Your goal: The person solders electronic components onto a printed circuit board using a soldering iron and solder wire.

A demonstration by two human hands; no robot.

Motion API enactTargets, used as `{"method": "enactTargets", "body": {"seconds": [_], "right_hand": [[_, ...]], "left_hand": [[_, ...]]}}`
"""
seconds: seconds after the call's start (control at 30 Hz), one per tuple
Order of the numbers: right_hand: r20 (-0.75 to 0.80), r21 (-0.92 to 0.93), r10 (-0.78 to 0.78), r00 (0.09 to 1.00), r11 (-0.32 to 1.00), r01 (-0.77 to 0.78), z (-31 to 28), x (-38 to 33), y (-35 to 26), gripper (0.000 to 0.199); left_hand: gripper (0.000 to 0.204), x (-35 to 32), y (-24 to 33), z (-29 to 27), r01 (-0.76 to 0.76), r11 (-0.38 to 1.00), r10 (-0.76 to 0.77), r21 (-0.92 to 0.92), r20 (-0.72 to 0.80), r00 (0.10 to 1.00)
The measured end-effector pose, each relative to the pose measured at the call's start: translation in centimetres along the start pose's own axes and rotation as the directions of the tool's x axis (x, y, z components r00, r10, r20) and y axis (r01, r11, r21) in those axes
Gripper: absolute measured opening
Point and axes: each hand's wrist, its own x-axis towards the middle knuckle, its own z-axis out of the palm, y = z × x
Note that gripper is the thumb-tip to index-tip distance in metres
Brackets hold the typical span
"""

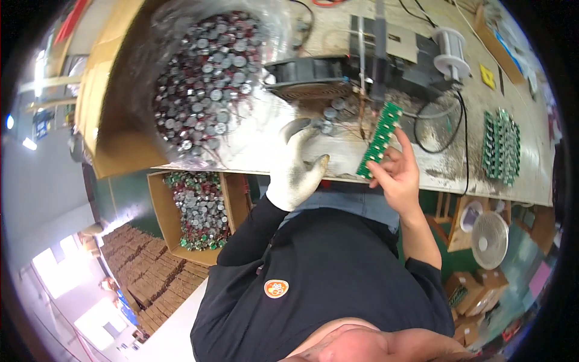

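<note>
My right hand (397, 172), bare, pinches a long green circuit board strip (381, 140) near its lower end. The strip tilts up and away, its far end close to the upright soldering fixture (363, 72). My left hand (297, 166) wears a white glove with grey fingertips. Its thumb and fingers are apart, and I see nothing between them. Just beyond those fingertips, a few round metal discs with thin red wires (329, 113) lie on the bench.
A plastic-lined carton (123, 120) holds a heap of wired discs at the left. A black fan (310, 75) stands behind my left hand, and a solder wire spool (451, 51) at back right. Stacked green boards (502, 148) sit far right. Below the bench edge is another filled box (160, 211).
</note>
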Motion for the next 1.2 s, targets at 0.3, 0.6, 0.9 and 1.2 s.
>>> {"method": "enactTargets", "body": {"seconds": [0.3,0.6,0.9,1.2], "right_hand": [[0.03,-0.018,-0.028,0.999,0.999,0.028,0.3,0.2,0.0,0.076],[0.036,-0.017,-0.038,0.999,0.999,0.038,0.6,0.2,-0.1,0.076],[0.037,-0.006,-0.011,0.999,1.0,0.011,0.2,0.4,0.1,0.078],[0.03,-0.001,-0.005,1.0,1.0,0.005,-0.1,0.3,0.3,0.077]], "left_hand": [[0.017,3.2,-6.2,-5.8,0.222,0.975,-0.189,0.023,-0.445,0.875],[0.026,11.3,-8.8,-5.1,0.361,0.86,-0.253,0.361,-0.313,0.915],[0.027,7.2,-7.1,-5.8,0.212,0.544,-0.585,-0.812,-0.186,0.789],[0.024,2.9,-3.5,-5.1,0.381,0.506,-0.653,-0.774,-0.055,0.756]]}}
